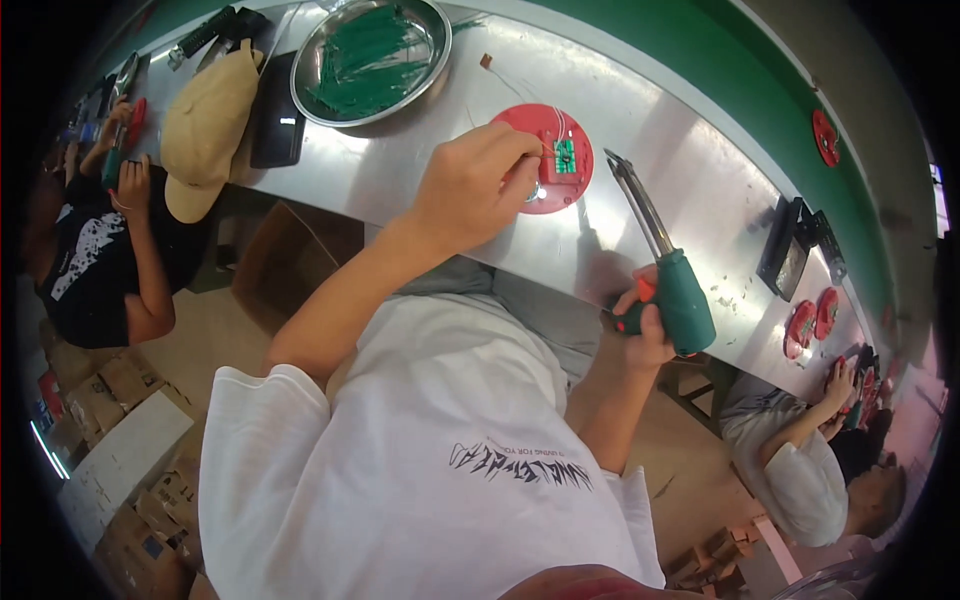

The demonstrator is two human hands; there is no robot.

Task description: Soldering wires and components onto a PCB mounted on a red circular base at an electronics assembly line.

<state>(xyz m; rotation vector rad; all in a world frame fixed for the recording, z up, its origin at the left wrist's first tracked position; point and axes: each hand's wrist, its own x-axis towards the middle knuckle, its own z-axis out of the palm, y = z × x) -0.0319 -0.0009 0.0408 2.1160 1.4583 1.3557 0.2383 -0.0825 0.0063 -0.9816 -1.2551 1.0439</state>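
On the metal table before me lies a round red base (520, 118) with a small green circuit board (566, 157) on it and thin pale wires at its top. My left hand (480, 185) is over the base's left part, thumb and forefinger pinched on what looks like a thin wire beside the board. A green soldering gun (683, 300) with a long metal front is gripped in my right hand (650, 325), a finger at its red trigger. The gun's tip points up and left, just right of the base and apart from it.
A metal bowl (447, 55) of green strips, a dark flat device (277, 130) and a tan cap (210, 115) are on the left. A small brown piece on wires (486, 61) lies beyond the base. Rightward are a black device (788, 255) and red bases (800, 328). Co-workers sit on both sides.
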